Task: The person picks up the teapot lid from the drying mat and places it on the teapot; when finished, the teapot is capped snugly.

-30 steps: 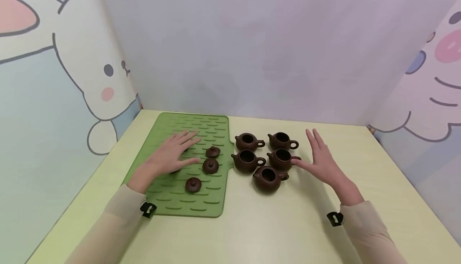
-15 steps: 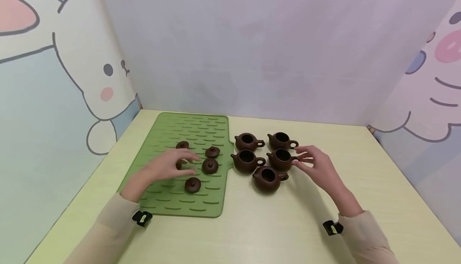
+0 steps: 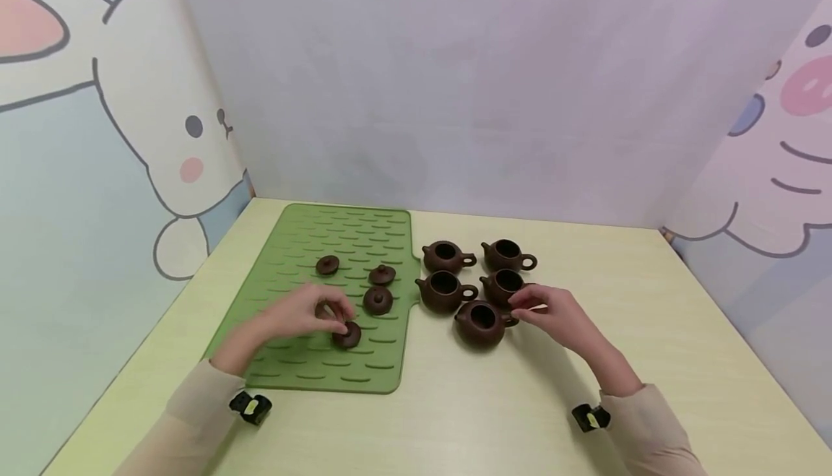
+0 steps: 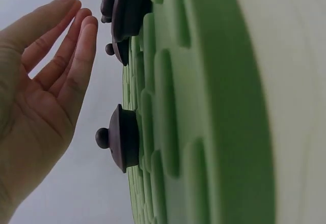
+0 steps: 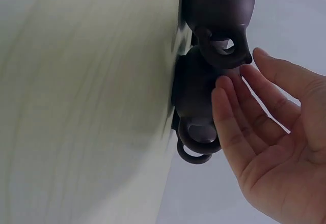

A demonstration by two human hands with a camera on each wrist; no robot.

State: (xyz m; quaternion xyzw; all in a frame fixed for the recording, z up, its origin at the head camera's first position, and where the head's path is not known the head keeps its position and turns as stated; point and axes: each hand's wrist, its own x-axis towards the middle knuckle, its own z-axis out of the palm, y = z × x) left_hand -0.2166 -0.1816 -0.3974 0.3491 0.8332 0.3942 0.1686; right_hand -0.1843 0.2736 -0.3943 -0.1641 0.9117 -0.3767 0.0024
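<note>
My left hand (image 3: pixel 310 311) hovers over the green mat, fingers loosely bent, fingertips overlapping the front dark brown teapot lid (image 3: pixel 347 336) in the head view. The left wrist view shows those fingers short of that lid (image 4: pixel 128 11), with another knobbed lid (image 4: pixel 121 138) below the hand; the head view hides this one. At the front lidless teapot (image 3: pixel 479 324), my right hand (image 3: pixel 552 315) has thumb and fingers curved and apart, close to the handle (image 5: pixel 224 56). Behind it, the right fingers overlap the handle side of a second teapot (image 3: pixel 502 287).
The green ridged mat (image 3: pixel 364 378) bears further lids, one nearer the middle (image 3: pixel 378 300), one behind it (image 3: pixel 382 274) and one farther left (image 3: pixel 328 265). More open teapots stand close together, left (image 3: pixel 442 292), back left (image 3: pixel 445 256) and back right (image 3: pixel 507 254).
Both hands have come down toward the near side, with fingers drawn in from a spread. The left has moved to the front lid, the right to the front teapot's handle. Lids and teapots stay put.
</note>
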